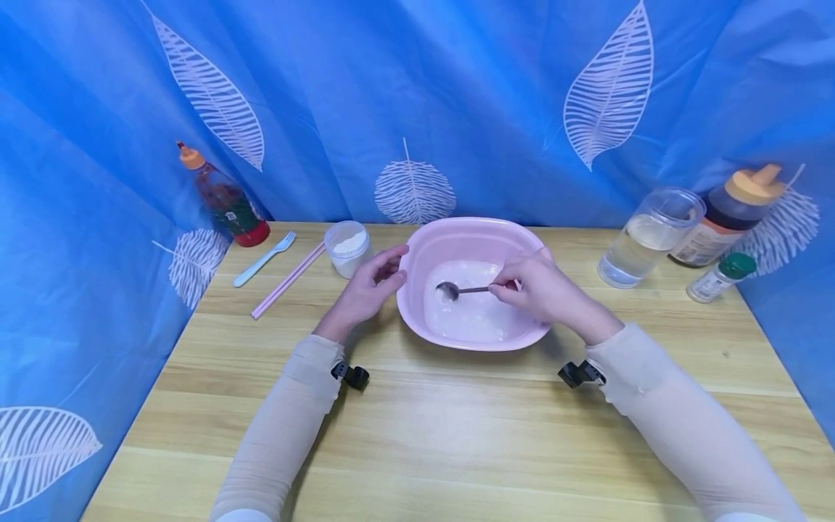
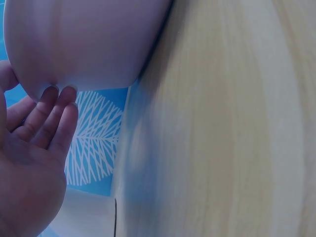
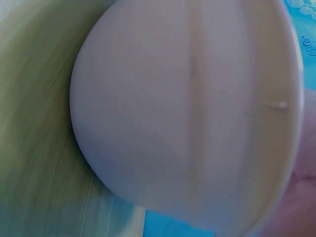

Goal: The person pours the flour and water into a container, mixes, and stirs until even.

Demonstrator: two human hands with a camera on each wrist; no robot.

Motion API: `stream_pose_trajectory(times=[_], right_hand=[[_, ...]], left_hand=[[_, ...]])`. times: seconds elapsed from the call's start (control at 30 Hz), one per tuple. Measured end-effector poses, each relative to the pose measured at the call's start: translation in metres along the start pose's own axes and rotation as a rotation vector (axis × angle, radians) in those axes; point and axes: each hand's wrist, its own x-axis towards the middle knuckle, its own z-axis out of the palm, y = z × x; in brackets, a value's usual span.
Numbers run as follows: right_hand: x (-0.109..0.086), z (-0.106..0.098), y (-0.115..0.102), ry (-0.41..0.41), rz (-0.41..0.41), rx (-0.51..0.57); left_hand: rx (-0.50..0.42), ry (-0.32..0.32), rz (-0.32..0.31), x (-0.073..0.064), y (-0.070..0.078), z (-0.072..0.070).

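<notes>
In the head view, a pink plastic basin [image 1: 476,344] with milky white liquid in its bottom stands at the table's middle. My right hand [image 1: 541,286] reaches over its right rim and pinches the handle of a dark metal spoon [image 1: 449,291], whose bowl dips into the liquid. My left hand [image 1: 368,290] rests against the basin's left side, its fingertips [image 2: 69,90] touching the outer wall in the left wrist view. From the right wrist, the basin's outer wall [image 3: 148,108] covers most of the view and hides the spoon.
Left of the basin are a jar of white powder [image 1: 348,250], pink chopsticks [image 1: 287,281], a light blue fork [image 1: 264,259] and a red sauce bottle [image 1: 228,199]. To the right stand a clear water cup [image 1: 642,243], a dark sauce bottle [image 1: 724,217] and a green-capped shaker [image 1: 720,278].
</notes>
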Motion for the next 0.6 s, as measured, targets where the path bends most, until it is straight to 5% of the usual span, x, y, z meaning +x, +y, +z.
stream_pose_trajectory(times=[0.33, 0.6], right_hand=[[-0.022, -0.018, -0.001, -0.130, -0.067, 0.004], [-0.021, -0.009, 0.001, -0.113, -0.154, 0.027]], left_hand=[[0.006, 0.005, -0.014, 0.000, 0.001, 0.001], [0.006, 0.004, -0.016, 0.000, 0.001, 0.001]])
